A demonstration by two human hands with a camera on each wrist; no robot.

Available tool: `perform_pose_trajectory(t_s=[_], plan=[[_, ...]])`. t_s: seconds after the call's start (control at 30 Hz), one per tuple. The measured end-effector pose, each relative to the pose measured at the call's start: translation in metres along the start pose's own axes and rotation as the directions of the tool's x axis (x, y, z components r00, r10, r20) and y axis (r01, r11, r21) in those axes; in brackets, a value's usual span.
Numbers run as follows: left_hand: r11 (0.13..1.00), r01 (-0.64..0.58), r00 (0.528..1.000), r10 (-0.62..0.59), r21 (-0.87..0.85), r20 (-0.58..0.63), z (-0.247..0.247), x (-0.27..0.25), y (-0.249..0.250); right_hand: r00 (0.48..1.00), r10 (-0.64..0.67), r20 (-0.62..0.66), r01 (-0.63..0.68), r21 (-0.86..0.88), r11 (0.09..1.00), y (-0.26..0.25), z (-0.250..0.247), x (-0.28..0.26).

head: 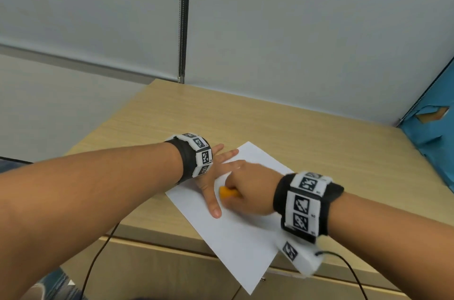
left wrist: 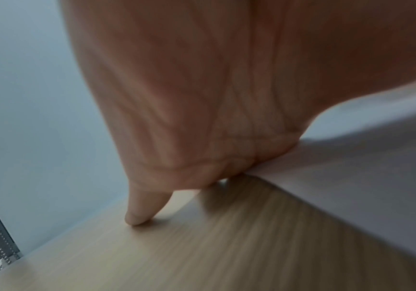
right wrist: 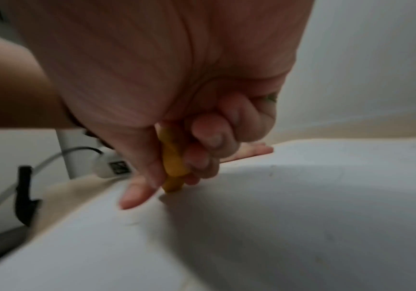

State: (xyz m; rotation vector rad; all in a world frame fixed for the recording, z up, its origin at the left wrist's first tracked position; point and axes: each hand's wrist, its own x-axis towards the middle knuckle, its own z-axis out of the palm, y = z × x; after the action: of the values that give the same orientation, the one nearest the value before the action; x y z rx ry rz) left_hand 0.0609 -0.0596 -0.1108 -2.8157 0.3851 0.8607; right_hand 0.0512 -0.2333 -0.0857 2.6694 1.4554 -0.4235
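A white sheet of paper (head: 235, 226) lies on a light wooden table (head: 319, 142), its near corner hanging over the front edge. My left hand (head: 216, 176) lies flat with fingers spread, pressing the paper's left part; its little finger (left wrist: 142, 208) touches the bare wood. My right hand (head: 248, 191) grips a short orange crayon (head: 228, 192) in curled fingers, just right of the left thumb. In the right wrist view the orange crayon (right wrist: 173, 167) stands with its tip on the paper (right wrist: 276, 226), beside the left thumb.
A pale wall and a metal strip (head: 184, 17) stand behind the table. A blue panel (head: 432, 127) borders the table's right side. Black cables (head: 98, 250) hang below the front edge by the drawer fronts.
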Motion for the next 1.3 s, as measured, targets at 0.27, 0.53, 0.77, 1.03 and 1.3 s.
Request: perform_pose_trajectory(t_s=[0.27,0.53,0.77,1.03,1.3], plan=[[1.0,0.01,1.0,-0.01,0.004,-0.015,-0.001,-0.005,0.002,0.972,0.212,-0.099,-0.217,-0.05,0.975,0.039,-0.013,0.016],[1.0,0.01,1.0,-0.01,-0.004,-0.02,0.001,-0.004,0.002,0.977,0.205,-0.063,-0.206,-0.008,0.979,0.042,-0.013,0.014],[1.0,0.006,1.0,-0.006,-0.014,-0.025,0.001,-0.004,0.001,0.999,0.042,0.024,-0.043,0.014,0.999,0.016,0.003,-0.005],[1.0,0.019,1.0,-0.02,-0.004,-0.016,0.002,0.0,0.0,1.0,-0.003,0.004,0.003,0.022,1.0,-0.004,0.007,-0.01],[1.0,0.029,0.999,-0.03,-0.002,-0.013,0.001,-0.001,0.001,0.974,0.206,-0.099,-0.213,-0.065,0.975,0.029,-0.009,0.009]])
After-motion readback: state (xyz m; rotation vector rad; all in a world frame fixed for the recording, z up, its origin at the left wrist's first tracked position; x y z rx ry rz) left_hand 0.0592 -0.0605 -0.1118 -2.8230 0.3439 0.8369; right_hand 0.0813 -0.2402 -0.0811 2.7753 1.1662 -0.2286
